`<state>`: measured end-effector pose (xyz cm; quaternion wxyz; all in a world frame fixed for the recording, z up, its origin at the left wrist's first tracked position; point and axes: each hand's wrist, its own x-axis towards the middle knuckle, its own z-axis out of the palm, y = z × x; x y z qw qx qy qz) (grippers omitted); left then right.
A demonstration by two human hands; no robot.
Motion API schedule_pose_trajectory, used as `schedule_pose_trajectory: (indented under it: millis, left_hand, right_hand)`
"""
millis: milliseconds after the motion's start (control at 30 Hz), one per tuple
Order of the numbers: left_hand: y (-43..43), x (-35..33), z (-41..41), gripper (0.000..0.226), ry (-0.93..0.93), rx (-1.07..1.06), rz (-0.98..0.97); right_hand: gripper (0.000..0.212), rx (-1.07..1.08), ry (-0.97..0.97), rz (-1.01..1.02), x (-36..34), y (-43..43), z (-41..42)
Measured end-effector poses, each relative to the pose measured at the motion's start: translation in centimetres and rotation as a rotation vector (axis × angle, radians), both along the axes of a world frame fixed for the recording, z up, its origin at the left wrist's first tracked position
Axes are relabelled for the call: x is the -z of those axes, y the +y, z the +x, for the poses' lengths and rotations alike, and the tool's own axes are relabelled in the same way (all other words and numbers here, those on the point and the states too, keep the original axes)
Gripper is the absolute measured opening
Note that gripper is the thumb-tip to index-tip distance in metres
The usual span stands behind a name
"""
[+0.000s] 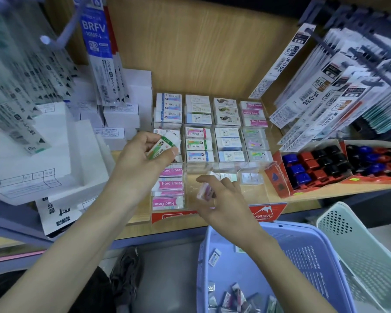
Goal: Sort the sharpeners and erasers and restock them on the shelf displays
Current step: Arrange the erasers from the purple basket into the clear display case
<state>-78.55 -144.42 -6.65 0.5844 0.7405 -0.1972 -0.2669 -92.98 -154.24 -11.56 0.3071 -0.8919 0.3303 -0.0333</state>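
A clear acrylic display [255, 170] on the wooden shelf holds rows of boxed erasers in compartments. My left hand [145, 159] pinches a green-and-white eraser [164, 144] above the display's left column. My right hand [221, 199] grips a pink-and-white eraser [204, 191] over a bare front compartment, next to the stacked pink "Hard Eraser" boxes [170, 186]. A red carton of blue, red and black sharpeners [312, 166] stands at the right. Below, a lilac basket [303, 251] holds several loose erasers.
White cartons [61, 154] crowd the shelf's left side. Refill packs hang on pegs at left [99, 53] and right [339, 86]. A pale green basket [366, 249] stands right of the lilac one. A dark shoe [127, 269] rests on the floor.
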Motion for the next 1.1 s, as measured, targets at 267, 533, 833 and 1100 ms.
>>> schedule_pose_trajectory:
  millis: [267,533,833,1100]
  left_hand:
    - [0.1,-0.1,0.0,0.023,0.013,0.002,0.004]
    - [0.2,-0.1,0.0,0.024,0.027,-0.001,-0.002]
    - [0.1,0.1,0.0,0.023,0.031,0.000,-0.010]
    - [0.1,0.2,-0.1,0.022,0.022,0.008,-0.004]
  right_hand:
    - [0.047,-0.077,-0.098,0.047,-1.2,-0.5,0.3]
    - [0.018,-0.137,0.096,-0.381,0.0,-2.4,1.6]
    - [0.022,-0.480,0.104,-0.435,0.1,-5.0,1.6]
    - [0.020,-0.682,0.383,-0.575,-0.1,-4.9,3.0]
